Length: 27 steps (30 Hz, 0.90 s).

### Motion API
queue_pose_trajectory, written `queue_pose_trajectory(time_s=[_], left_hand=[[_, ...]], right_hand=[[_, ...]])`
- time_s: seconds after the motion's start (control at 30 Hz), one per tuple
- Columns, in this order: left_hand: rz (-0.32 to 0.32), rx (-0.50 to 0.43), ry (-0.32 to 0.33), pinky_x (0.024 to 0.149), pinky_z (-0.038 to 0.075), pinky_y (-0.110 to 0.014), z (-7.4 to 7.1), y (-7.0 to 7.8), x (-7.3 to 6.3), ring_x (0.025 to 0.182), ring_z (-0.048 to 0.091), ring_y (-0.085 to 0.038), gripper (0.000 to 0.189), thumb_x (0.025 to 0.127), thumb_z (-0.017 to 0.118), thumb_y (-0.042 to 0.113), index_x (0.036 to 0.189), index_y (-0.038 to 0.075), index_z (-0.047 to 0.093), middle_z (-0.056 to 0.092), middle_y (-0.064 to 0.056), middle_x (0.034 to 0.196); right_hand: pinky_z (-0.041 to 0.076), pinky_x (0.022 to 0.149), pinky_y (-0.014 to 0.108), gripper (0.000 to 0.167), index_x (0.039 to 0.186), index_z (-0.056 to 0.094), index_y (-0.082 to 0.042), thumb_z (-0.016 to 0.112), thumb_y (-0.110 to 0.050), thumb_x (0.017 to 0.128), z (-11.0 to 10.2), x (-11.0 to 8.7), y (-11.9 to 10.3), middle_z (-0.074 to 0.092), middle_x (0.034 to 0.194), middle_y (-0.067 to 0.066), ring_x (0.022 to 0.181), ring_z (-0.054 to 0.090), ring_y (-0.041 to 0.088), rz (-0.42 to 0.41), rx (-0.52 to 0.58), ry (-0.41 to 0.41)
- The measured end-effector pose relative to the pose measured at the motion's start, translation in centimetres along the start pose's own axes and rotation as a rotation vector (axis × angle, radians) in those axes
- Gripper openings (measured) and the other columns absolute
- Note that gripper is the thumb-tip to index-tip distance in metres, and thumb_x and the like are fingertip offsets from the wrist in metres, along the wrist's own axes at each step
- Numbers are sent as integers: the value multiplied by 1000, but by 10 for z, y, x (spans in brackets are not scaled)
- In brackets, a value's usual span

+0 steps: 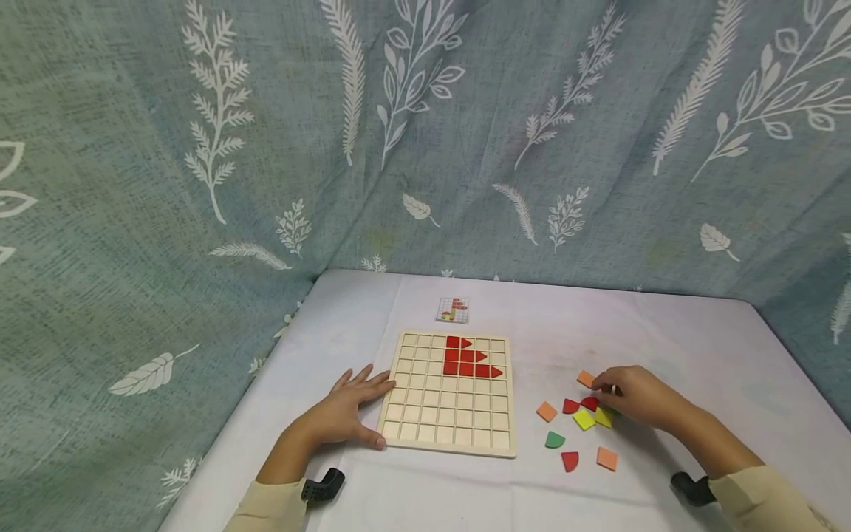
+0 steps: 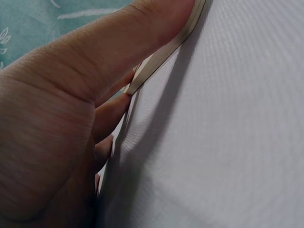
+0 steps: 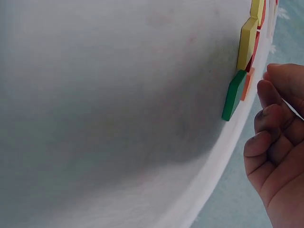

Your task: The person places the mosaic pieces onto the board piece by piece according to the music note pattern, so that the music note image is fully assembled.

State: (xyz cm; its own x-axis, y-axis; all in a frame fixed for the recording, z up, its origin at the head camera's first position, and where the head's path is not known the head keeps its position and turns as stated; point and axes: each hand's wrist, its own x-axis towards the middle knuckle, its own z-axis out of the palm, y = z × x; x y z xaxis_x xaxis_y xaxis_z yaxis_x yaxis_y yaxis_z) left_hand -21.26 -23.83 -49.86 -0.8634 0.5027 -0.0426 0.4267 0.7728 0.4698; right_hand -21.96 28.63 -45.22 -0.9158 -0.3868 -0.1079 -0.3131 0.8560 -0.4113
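Observation:
A pale wooden grid board lies on the table, red squares and triangles filling three rows near its top. My left hand rests against the board's left edge, fingers spread and thumb by the near corner; the left wrist view shows the thumb along the wooden rim. Over loose pieces on the right, my right hand hovers with loosely bent fingers. In the right wrist view, no piece shows between its thumb and index finger. Close by are a green piece, yellow squares and an orange square.
A small pattern card lies beyond the board. Around the loose pile are a red quarter-round, a green quarter-round and more orange squares. A leaf-patterned curtain hangs behind the white-covered table.

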Motion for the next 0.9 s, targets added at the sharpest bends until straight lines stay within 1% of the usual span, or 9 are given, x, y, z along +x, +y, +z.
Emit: queue_pose_trajectory(time_s=[0.13,0.2,0.3,0.4,0.53,0.63,0.73,0.83,0.9], left_hand=[[1,-6,-2,116,-3,-52,1,0,-2,147,9,-26,114,50,78,73,148,24,45,30,8,156],[6,-10,0,116,-3,-53,1,0,-2,147,10,-27,114,50,78,73,147,23,46,30,7,156],[6,-12,-6,116,-3,-53,1,0,-3,147,10,-29,114,51,78,73,148,22,45,30,6,156],[2,-7,-6,116,-3,-53,0,-1,-3,147,9,-28,115,51,77,73,148,22,44,29,5,156],[13,-6,8,116,-3,-53,-1,-2,-2,147,10,-28,114,52,78,72,148,21,45,30,5,156],[16,-4,-2,116,-3,-53,-1,-4,-2,147,9,-29,114,52,77,74,148,22,44,29,5,156],[11,-4,-5,116,-3,-54,-1,-5,-3,147,9,-29,115,51,77,74,148,22,44,30,5,156],[23,-2,9,116,-3,-54,-1,-5,-2,147,10,-29,115,51,77,75,148,22,45,31,4,156],[28,-1,10,116,-3,-53,0,-3,0,147,10,-29,115,52,76,75,148,22,44,30,4,156]], right_hand=[[50,65,32,18,102,73,-8,74,-13,85,1,-6,3,61,84,-7,75,52,14,24,6,20],[50,64,32,18,102,73,-7,74,-12,85,1,-8,5,62,84,-6,75,52,14,17,3,37],[51,66,32,18,102,73,-7,73,-10,84,1,-11,7,63,87,-5,76,53,14,25,11,54],[52,69,34,19,103,72,-7,73,-9,84,1,-12,8,65,93,-3,80,54,17,33,23,67],[53,70,37,21,104,72,-6,74,-11,84,1,-11,9,66,98,1,83,54,21,68,27,88],[52,69,37,22,105,72,-5,73,-12,84,1,-11,9,66,99,3,83,54,21,94,19,95],[52,68,38,24,106,72,-4,73,-15,85,1,-7,7,66,100,5,82,55,22,121,7,97],[54,71,43,31,108,71,-2,74,-22,85,-3,-1,4,66,101,9,85,58,25,156,-11,90],[54,74,47,37,111,69,-1,75,-27,85,-5,3,1,66,101,11,88,58,27,183,-20,69]])
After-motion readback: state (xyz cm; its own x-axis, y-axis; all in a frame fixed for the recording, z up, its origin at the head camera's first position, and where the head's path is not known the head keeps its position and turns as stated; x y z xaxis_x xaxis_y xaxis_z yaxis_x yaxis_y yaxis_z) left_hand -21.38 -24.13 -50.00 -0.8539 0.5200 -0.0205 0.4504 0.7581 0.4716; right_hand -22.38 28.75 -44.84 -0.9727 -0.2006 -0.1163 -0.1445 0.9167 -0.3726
